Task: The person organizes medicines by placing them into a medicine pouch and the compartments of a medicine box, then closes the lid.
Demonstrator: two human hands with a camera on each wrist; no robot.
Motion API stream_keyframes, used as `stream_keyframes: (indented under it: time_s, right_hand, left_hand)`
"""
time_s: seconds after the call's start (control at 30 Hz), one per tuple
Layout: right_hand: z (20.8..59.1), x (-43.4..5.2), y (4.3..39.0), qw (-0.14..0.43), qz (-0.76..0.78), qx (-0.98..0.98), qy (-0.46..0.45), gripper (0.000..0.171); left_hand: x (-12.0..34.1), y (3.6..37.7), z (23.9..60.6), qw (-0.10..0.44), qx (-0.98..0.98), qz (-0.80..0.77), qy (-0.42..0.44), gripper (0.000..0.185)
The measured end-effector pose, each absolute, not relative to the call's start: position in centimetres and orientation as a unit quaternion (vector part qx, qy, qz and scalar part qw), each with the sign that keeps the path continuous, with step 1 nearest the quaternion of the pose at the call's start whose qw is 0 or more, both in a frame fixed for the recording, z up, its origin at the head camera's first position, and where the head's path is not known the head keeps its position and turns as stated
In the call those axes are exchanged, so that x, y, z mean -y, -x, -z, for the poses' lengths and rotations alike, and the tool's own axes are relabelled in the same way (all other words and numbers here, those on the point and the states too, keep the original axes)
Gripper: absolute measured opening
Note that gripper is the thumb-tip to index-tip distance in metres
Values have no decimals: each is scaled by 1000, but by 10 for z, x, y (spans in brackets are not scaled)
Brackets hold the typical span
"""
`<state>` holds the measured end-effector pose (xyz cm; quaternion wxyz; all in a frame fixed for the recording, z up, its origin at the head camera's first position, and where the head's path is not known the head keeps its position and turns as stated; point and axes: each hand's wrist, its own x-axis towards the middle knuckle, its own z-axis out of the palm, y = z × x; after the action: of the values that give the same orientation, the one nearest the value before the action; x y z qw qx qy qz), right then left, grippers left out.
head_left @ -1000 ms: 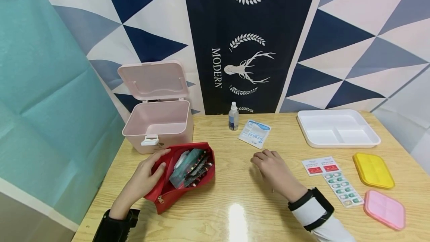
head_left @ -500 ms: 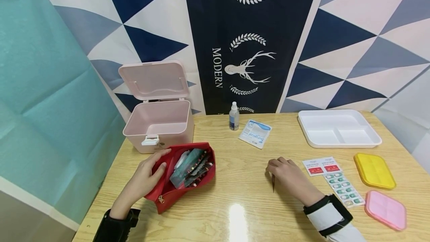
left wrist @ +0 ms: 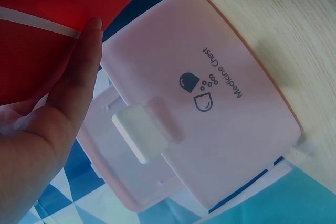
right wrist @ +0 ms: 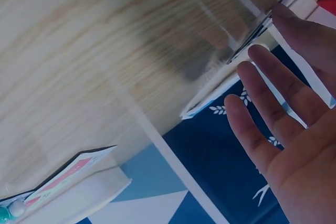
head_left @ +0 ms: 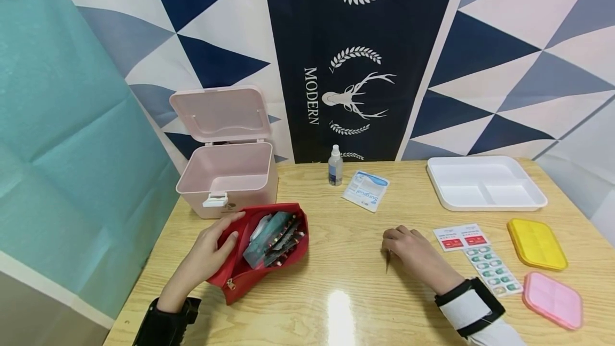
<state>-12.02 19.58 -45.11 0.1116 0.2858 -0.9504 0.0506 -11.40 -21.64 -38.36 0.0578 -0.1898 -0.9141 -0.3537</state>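
In the head view, my left hand grips the left rim of a red zip pouch, which stands gaping. Packets and blister strips fill the pouch. The left wrist view shows a finger against the red fabric. My right hand is low over the table, right of the pouch, pinching a thin flat piece seen edge-on. From the right wrist, it looks like a clear plastic-edged packet between thumb and fingertips; I cannot tell its exact kind.
A pink medicine chest stands behind the pouch, lid up. Further right are a spray bottle, a "Surgical" packet and a white divided tray. Red-white packets, a capsule blister, and yellow and pink cases lie at right.
My right hand has moved right and slightly down over the table, and the thin piece under it now shows; it is almost still over the last half second. My left hand and the pouch stay put.
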Motion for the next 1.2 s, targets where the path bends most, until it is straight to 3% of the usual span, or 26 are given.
stream_keyframes:
  time_s: [0.77,1.2]
  right_hand:
    - [450,-187,123,139,-13,943,-303,16]
    - [423,-141,124,189,-6,917,-350,12]
  left_hand:
    - [216,114,383,46,913,361,186,45]
    - [215,112,383,48,914,359,185,44]
